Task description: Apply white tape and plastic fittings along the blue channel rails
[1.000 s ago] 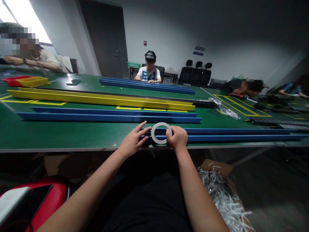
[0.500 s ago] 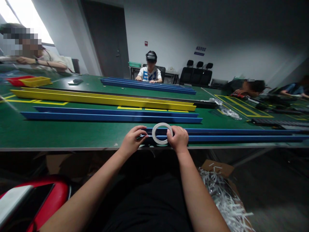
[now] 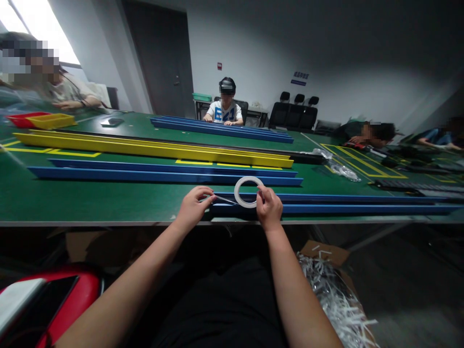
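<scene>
A narrow white roll of tape (image 3: 238, 192) is gripped at its right side by my right hand (image 3: 269, 207), thumb and fingers closed on the ring. From the roll a thin strip of tape (image 3: 225, 199) runs leftward to my left hand (image 3: 194, 205), which pinches its free end. Both hands are above the near edge of the green table. Just below and behind the roll lies a long blue channel (image 3: 348, 209), its left end near my left hand and its far end reaching off to the right.
More blue channels (image 3: 163, 176) and yellow channels (image 3: 152, 149) lie farther back on the green table (image 3: 119, 198). Below, a cardboard box of white strips (image 3: 333, 290) stands at right and a red stool (image 3: 83, 285) at left. Several people sit around the table.
The roll has risen slightly and shifted right with my right hand. My left hand has moved a little left, and a length of tape now shows stretched between them.
</scene>
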A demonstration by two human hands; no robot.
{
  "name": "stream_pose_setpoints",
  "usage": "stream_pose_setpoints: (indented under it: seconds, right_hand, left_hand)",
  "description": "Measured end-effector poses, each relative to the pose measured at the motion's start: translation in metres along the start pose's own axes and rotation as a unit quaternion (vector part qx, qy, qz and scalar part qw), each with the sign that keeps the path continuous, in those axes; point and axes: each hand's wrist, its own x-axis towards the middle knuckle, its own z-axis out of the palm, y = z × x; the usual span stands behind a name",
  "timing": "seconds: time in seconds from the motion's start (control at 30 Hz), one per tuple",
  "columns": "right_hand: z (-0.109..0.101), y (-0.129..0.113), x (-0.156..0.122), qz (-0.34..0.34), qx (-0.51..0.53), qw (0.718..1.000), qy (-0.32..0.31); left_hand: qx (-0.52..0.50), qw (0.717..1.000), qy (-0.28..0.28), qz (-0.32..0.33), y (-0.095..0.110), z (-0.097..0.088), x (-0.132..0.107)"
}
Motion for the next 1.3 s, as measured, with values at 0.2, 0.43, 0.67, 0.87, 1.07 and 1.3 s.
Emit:
stream_pose_setpoints:
  seconds: [0.2, 0.43, 0.67, 0.87, 1.07, 1.3]
  right_hand:
    - [-0.005, -0.003, -0.001, -0.025, 0.053, 0.998, 0.032]
    - [-0.013, -0.009, 0.002, -0.03, 0.045, 0.998, -0.012]
    - [-0.017, -0.009, 0.002, -0.024, 0.048, 0.998, -0.035]
    - [-0.013, -0.007, 0.003, -0.007, 0.024, 0.999, -0.037]
    - [-0.01, -0.007, 0.006, 0.017, -0.015, 0.998, -0.065]
    - [-0.024, -0.008, 0.017, -0.02, -0.021, 0.998, -0.049]
  left_hand:
    - [-0.015, 0.996, 0.034, -0.079, -0.012, -0.003, 0.005]
    - [-0.056, 0.989, 0.049, -0.127, -0.02, -0.003, 0.007]
    - [-0.079, 0.987, 0.049, -0.134, -0.021, -0.003, 0.007]
    - [-0.087, 0.986, 0.039, -0.138, -0.019, -0.005, 0.007]
    - [-0.094, 0.983, 0.019, -0.156, -0.017, -0.005, 0.009]
    - [-0.096, 0.983, 0.003, -0.156, -0.019, -0.004, 0.011]
